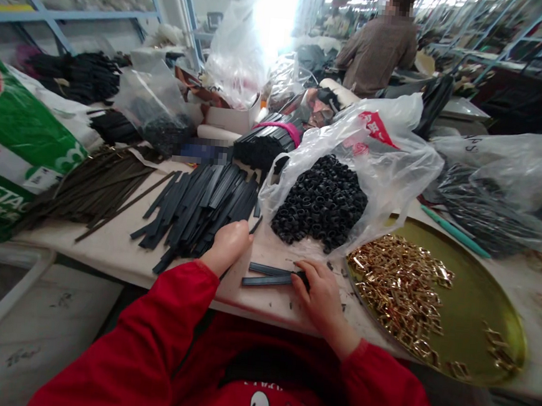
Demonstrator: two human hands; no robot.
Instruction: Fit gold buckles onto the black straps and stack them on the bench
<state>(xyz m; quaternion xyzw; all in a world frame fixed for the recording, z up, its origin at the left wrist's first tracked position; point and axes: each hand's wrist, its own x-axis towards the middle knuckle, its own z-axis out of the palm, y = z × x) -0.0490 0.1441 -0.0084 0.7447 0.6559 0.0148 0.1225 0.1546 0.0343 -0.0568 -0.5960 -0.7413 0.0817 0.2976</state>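
My left hand [230,247] is closed in a fist at the right edge of a pile of black flat strips [205,204]. A thin dark strip [256,225] pokes out past its fingers; most of it is hidden. Nearer the table's front edge, my right hand [321,294] has its thumb and fingers closed around the right ends of two black strips [267,280], which lie slightly spread on the table. Behind my hands, a clear plastic bag [399,157] lies open around many small black loops [323,198].
A round gold tray [483,307] with a heap of gold metal buckles [400,288] stands at the right. Brown strips [103,183] lie at the left beside a green-and-white sack [16,158]. A bundle of strips with a pink tie [276,134] lies behind. A person [381,46] is farther back.
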